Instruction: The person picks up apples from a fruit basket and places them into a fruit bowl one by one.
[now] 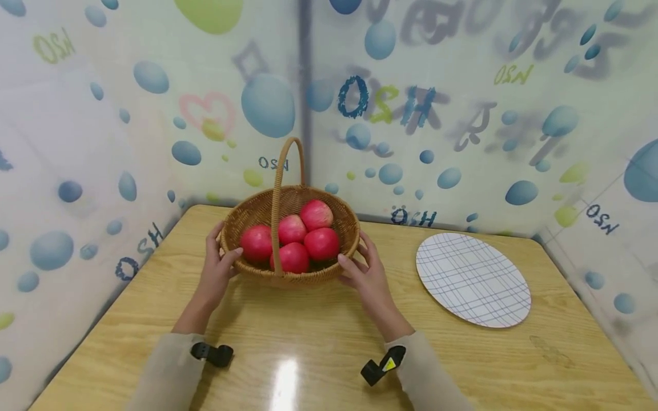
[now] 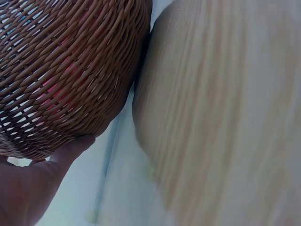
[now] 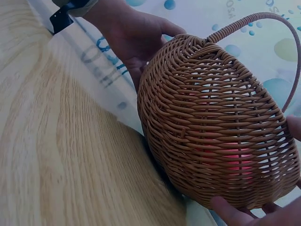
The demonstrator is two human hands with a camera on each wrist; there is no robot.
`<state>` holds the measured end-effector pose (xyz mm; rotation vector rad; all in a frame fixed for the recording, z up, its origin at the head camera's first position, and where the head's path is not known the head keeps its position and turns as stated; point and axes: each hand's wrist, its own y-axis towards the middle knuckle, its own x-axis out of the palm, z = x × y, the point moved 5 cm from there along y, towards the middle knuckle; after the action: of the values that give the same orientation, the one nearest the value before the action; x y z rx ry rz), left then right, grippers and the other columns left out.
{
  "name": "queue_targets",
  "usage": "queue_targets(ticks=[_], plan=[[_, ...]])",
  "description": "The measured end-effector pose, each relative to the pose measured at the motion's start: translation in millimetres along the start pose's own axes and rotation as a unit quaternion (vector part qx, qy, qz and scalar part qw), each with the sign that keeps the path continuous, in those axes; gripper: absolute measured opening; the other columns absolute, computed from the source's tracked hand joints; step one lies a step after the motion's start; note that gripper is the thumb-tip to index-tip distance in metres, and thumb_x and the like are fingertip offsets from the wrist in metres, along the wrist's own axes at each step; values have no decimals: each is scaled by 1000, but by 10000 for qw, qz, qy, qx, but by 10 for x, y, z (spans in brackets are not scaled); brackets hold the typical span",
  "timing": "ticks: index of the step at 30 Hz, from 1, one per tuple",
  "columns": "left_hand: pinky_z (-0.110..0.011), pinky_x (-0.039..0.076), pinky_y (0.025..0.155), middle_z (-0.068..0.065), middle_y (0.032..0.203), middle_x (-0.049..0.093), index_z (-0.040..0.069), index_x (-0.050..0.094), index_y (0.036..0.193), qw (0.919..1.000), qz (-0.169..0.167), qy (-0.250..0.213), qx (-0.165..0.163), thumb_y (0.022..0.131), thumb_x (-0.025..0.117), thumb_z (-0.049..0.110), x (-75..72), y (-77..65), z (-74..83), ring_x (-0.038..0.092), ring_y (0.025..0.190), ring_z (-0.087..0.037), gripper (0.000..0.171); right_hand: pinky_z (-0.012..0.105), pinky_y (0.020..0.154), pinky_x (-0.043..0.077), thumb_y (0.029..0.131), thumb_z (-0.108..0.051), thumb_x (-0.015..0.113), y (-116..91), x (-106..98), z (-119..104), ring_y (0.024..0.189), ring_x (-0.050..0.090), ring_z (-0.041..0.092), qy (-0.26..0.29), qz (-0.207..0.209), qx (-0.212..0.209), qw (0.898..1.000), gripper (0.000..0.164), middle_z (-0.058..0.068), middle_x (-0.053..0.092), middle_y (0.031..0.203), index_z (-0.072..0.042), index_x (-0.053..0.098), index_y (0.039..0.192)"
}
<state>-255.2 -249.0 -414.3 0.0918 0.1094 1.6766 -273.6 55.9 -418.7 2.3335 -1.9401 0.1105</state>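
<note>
My hands are clamped on the two ends of the basket [image 1: 247, 220], which is near the far edge of the counter [image 1: 319, 337]. My left hand [image 1: 215, 265] grips it at about 8 o'clock and my right hand [image 1: 367, 268] at about 4 o'clock, each with a thumb at the rim and fingers round the outside.

Only the head view looks into the basket: five red apples [image 1: 322, 244] lie inside, bunched together toward 6 o'clock. From the wrists I see just red patches through the weave. Those side views show what the head view hides: the rounded outer wall, gaps between the canes, and the underside curving in toward the counter. The right wrist view catches both hands on the wall at once; the left shows only one. I cannot tell whether the base touches the counter.

The basket's long axis runs roughly from 9 to 3 o'clock. Its mouth faces up, and the handle [image 1: 276, 211] arches across the short way, from 6 o'clock to just past 12.

Well apart from it, between 3 and 4 o'clock, a checked disc [image 1: 473, 279] lies on the counter; only the head view includes it.
</note>
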Motion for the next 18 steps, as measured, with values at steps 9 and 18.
queue_targets(ticks=[9,18], plan=[[-14,54,79,-17,168,3,28,-4,163,9998,-139,-80,-75,105,43,15,270,-10,-44,33,145,-44,75,56,98,54,101,-23,62,-58,-268,-66,145,43,40,-139,2,207,9997,73,14,25,165,-31,21,161],[-16,54,80,-12,168,8,33,1,162,9999,90,22,-120,103,47,18,551,-13,-62,40,142,-39,76,57,98,53,101,-24,61,-54,-518,-73,142,45,43,-125,20,152,9998,72,14,25,165,-33,21,161]])
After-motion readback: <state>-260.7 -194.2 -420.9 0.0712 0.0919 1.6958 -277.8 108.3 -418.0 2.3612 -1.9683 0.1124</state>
